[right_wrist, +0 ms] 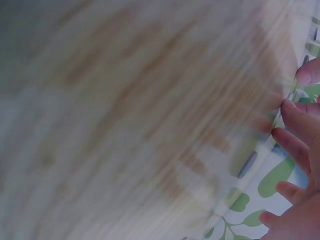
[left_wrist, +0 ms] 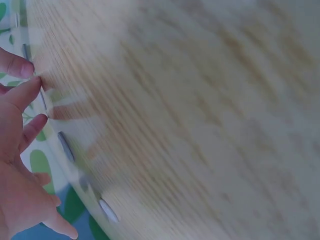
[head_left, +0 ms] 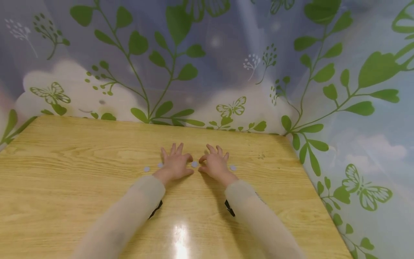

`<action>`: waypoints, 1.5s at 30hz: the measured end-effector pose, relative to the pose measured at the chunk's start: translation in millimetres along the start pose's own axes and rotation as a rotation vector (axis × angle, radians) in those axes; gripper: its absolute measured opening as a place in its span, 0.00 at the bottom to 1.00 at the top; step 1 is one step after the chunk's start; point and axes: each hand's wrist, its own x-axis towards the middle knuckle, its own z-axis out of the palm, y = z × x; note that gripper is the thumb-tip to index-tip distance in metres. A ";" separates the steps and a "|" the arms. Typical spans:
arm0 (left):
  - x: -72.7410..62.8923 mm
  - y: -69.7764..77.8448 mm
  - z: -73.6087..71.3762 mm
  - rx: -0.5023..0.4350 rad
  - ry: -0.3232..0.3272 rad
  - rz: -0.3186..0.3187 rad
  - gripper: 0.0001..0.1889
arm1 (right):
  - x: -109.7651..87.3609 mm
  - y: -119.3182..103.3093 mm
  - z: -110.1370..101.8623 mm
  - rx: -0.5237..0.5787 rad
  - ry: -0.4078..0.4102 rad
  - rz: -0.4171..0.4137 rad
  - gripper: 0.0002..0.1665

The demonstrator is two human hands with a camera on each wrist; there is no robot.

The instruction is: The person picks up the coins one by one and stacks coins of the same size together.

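Several small pale discs lie in a loose row across the wooden table. My left hand (head_left: 175, 165) is low over the tabletop with its fingers spread, thumb and index finger towards a middle disc (head_left: 194, 164). From the other side of that disc, my right hand (head_left: 216, 164) faces it with fingers likewise spread. Left of the left hand are an outer disc (head_left: 147, 169) and a partly covered disc (head_left: 160, 165). Another disc (head_left: 233, 167) rests right of the right hand. In the left wrist view, a disc (left_wrist: 65, 146) appears nearly edge-on beside the left fingers.
The wood-grain table (head_left: 81, 201) meets a printed cloth backdrop (head_left: 207, 64) with green leaves and butterflies at its back and right edges. A small patterned mark (head_left: 261, 156) shows on the tabletop to the right. Light glares near the front.
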 end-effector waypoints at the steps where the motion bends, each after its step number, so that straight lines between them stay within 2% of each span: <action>1: 0.9 0.3 0.8 -0.005 0.004 0.002 0.22 | 0.6 0.0 0.9 0.006 -0.001 0.002 0.17; 10: 6.3 3.3 6.6 -0.023 0.044 -0.001 0.13 | 4.3 -3.7 3.1 0.035 -0.002 -0.007 0.15; 19: 7.4 6.4 8.7 -0.015 0.058 -0.001 0.11 | 2.9 -6.7 3.2 0.013 0.015 -0.018 0.11; 28: 4.9 7.0 9.0 0.009 0.062 0.020 0.10 | 0.8 -10.3 1.1 -0.003 -0.001 -0.034 0.09; 35: -3.1 6.7 7.5 0.016 0.055 0.042 0.10 | -5.1 -13.2 1.0 -0.014 0.004 -0.083 0.09; 39: -10.6 6.5 6.7 0.016 0.071 0.067 0.08 | -10.6 -16.2 0.9 -0.020 -0.001 -0.116 0.09; 45: -22.8 7.8 5.3 0.022 0.056 0.086 0.08 | -20.6 -20.2 0.9 -0.018 0.002 -0.168 0.08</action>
